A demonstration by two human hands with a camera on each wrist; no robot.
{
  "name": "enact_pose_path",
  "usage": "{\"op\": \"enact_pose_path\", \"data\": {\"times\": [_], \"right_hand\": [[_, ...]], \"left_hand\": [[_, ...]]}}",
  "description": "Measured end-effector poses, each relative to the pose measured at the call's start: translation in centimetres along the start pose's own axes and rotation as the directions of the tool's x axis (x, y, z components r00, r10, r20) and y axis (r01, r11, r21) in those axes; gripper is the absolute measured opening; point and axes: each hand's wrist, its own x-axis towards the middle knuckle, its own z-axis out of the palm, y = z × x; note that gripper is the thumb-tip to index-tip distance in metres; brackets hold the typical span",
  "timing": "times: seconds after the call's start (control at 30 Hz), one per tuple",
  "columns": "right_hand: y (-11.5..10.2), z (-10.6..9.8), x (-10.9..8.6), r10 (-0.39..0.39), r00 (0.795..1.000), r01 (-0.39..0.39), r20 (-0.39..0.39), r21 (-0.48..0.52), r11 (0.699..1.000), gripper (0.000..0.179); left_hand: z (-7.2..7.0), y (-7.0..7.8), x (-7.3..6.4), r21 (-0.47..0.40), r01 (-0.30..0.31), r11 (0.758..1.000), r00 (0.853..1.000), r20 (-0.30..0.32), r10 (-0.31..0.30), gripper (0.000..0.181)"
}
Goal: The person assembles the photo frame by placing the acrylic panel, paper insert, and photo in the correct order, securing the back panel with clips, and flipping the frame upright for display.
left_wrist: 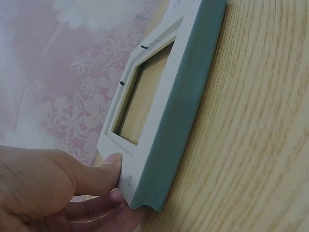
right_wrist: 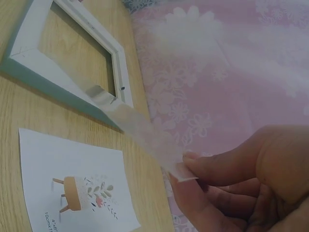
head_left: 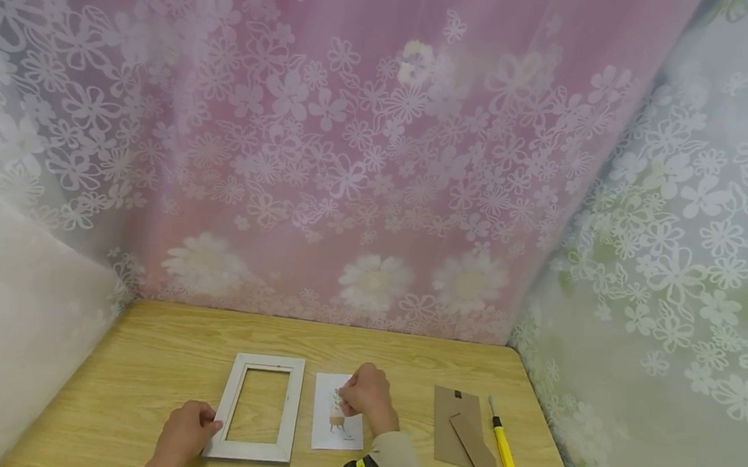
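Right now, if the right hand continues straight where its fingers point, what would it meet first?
Likely the white frame, just past the printed sheet; the right hand, pinching a clear film, seems raised above that sheet, though depth is unclear.

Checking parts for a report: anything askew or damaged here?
Only the brown strip on the right looks askew: it slants across the brown board, its lower end poking past the board's edge. It may be a stand. No damage stands out.
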Motion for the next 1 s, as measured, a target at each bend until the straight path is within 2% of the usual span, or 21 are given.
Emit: {"op": "enact_pose_path", "data": {"times": [0.23, 0.47, 0.7, 1.0], "right_hand": [[0.0, 0.7, 0.1, -0.011, 1.0, 0.011, -0.004, -0.011, 1.0, 0.017], [-0.4, 1.4, 0.1, -0.081, 0.997, 0.081, -0.016, -0.016, 0.997, 0.019], [-0.4, 2.3, 0.2, -0.049, 0.998, 0.048, -0.028, -0.015, 0.999, 0.019], [-0.3, 3.2, 0.5, -0.046, 0.998, 0.047, -0.047, 0.008, 0.999, 0.017]], "left_hand": [[0.2, 0.1, 0.0, -0.004, 0.008, 1.0, 1.0, 0.012, -0.008, 0.011], [0.1, -0.1, 0.0, 0.004, -0.006, 1.0, 1.0, -0.001, 0.006, 0.012], [0.0, 0.0, 0.0, 0.0, -0.013, 1.0, 1.0, -0.004, 0.013, 0.015], [0.0, -0.4, 0.0, 0.009, -0.011, 1.0, 1.0, -0.002, 0.011, 0.012]]}}
